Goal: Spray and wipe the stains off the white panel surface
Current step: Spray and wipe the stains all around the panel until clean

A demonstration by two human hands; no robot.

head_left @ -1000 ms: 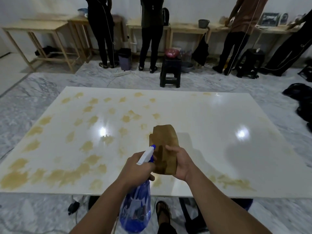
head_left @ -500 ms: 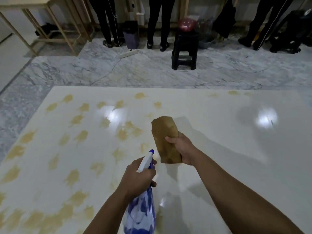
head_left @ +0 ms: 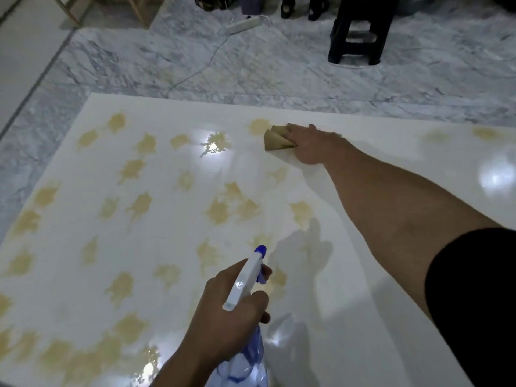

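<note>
The right hand [head_left: 308, 146] is stretched far out across the white panel [head_left: 349, 247], palm down and pressing a folded brown cloth [head_left: 277, 138] flat against the surface near the panel's far edge. The cloth pokes out past the fingertips, and just beyond it sits a yellowish stain [head_left: 258, 127], touching or nearly touching the cloth's edge (hard to say which from here). More stains [head_left: 139, 203] of the same colour are scattered to the left of that hand and back toward the person, thick along the near left side.

The left hand [head_left: 231, 311] is clenched around the neck of a spray bottle [head_left: 245, 277], held above the near part of the panel, white head and blue nozzle aimed forward toward the cloth hand. Its clear body with blue markings hangs below the fist.

Beyond the pressing hand, a dark stool [head_left: 360, 32] stands on the marble floor [head_left: 167, 60].
</note>
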